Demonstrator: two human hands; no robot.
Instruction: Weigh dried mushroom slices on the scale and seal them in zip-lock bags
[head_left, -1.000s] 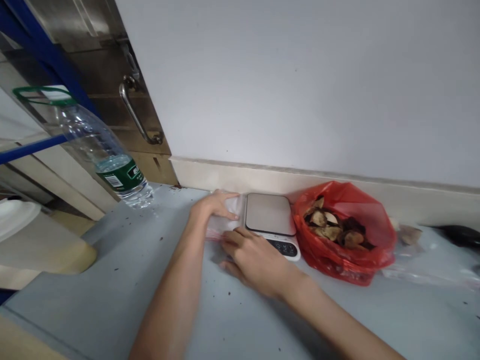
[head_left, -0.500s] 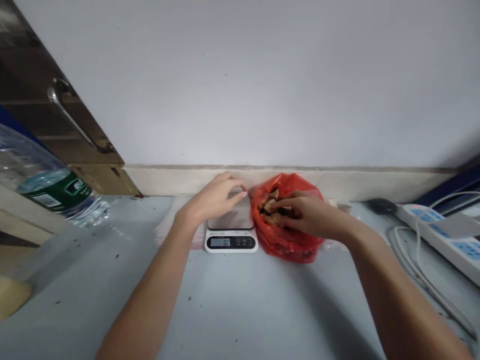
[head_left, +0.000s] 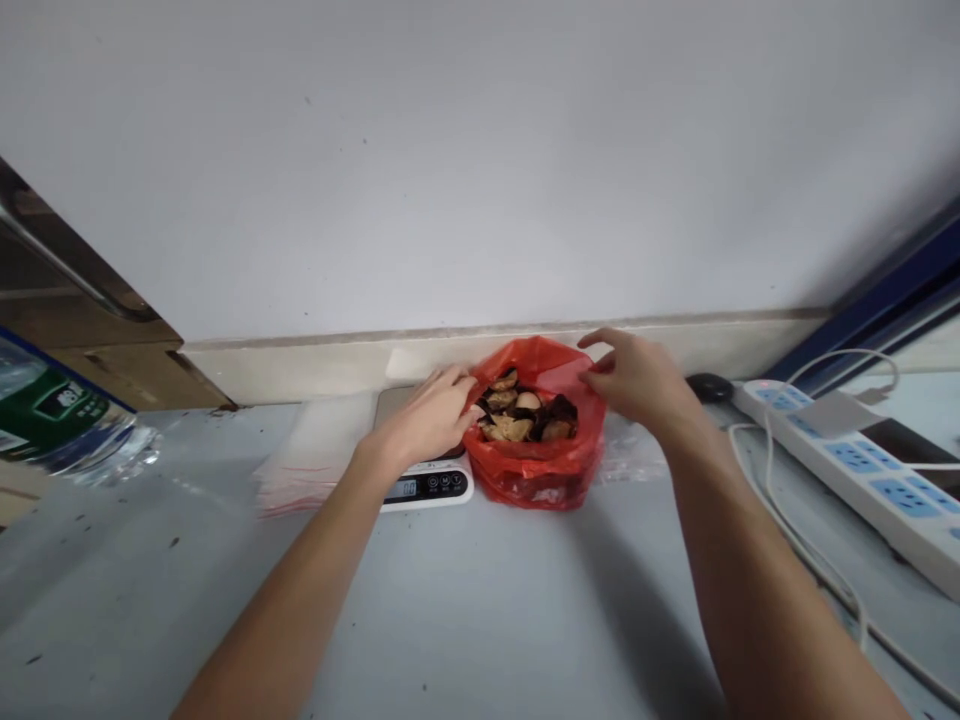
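Right hand (head_left: 637,380) has moved rightward at the crinkled, wide-open red bag (head_left: 536,485).

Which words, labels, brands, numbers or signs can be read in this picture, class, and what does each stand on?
"0.0", on the display of the scale; its decimal point is faint.
"M", on a scale button.
"T", on the button right of it.
Power sign, on the button left of "M".
Too small or blurred: print on the bottle's green label and beneath the buttons.

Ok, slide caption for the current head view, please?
Left hand and right hand at a red plastic bag of brown pieces, beside a digital scale.
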